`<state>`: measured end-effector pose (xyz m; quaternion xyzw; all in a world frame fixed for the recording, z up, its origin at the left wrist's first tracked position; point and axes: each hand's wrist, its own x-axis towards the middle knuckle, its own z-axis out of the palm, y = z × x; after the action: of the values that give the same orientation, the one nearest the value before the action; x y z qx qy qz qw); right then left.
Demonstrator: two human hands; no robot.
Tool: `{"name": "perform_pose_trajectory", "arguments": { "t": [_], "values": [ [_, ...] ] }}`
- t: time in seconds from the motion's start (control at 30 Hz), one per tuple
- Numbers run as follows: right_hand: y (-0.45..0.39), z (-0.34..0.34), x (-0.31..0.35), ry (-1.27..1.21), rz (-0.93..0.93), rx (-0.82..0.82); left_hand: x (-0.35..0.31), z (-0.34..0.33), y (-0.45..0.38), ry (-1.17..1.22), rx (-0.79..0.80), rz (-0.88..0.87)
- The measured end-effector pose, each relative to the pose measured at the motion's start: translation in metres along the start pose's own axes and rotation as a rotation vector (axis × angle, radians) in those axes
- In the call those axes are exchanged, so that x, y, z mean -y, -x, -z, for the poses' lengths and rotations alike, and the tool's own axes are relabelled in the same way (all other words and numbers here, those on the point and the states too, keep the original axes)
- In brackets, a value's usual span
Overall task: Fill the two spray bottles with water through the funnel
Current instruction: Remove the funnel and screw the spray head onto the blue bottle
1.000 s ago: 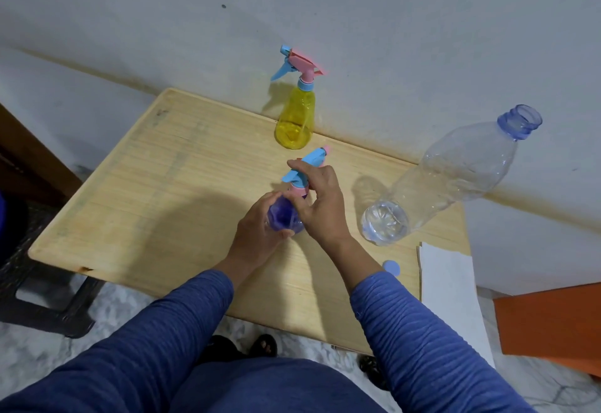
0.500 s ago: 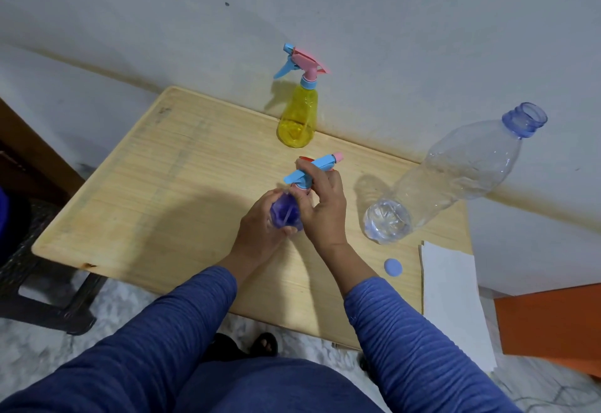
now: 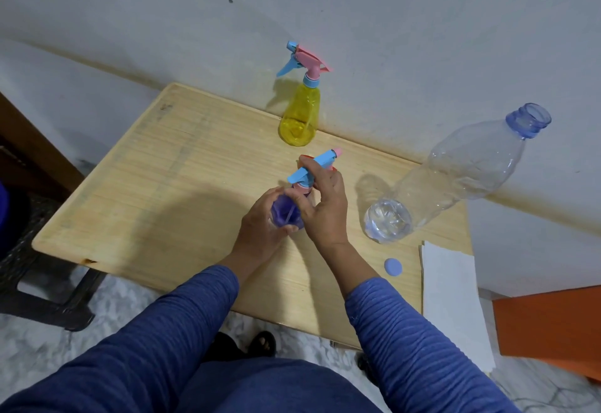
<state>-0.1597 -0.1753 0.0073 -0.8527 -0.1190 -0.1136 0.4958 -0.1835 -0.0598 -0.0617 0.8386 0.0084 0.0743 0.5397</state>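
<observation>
Two spray bottles are standing on the counter [image 3: 136,185]: a purple one [image 3: 286,214] at the middle and a yellow one [image 3: 300,116] behind it, against the wall. The left hand [image 3: 260,227] is wrapping its grip around the purple body, while the right hand [image 3: 325,204] is closing its grip on that bottle's blue trigger head [image 3: 317,163]. One clear water bottle [image 3: 455,175], uncapped, is standing right of the purple one. One blue cap [image 3: 393,266] is lying in front of it, beside one white paper [image 3: 452,298].
</observation>
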Motion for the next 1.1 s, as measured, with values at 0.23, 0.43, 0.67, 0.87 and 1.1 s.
{"name": "perform_pose_trajectory", "arguments": {
  "t": [0.23, 0.43, 0.67, 0.87, 1.1],
  "values": [
    [0.001, -0.003, -0.002, 0.047, 0.044, -0.048, 0.001, -0.001, -0.001, -0.005, 0.002, 0.012],
    [0.001, -0.004, 0.001, 0.034, 0.059, -0.015, 0.004, -0.001, -0.002, 0.01, 0.005, 0.016],
    [0.0, -0.008, 0.001, 0.015, -0.046, -0.063, 0.003, -0.002, -0.001, -0.004, -0.01, 0.012],
    [0.005, -0.006, -0.003, 0.029, 0.048, -0.031, 0.005, -0.002, -0.003, -0.019, -0.018, -0.008],
    [-0.001, -0.014, 0.003, -0.014, -0.097, -0.125, 0.0, -0.002, -0.003, -0.019, -0.03, 0.007]
  ]
}}
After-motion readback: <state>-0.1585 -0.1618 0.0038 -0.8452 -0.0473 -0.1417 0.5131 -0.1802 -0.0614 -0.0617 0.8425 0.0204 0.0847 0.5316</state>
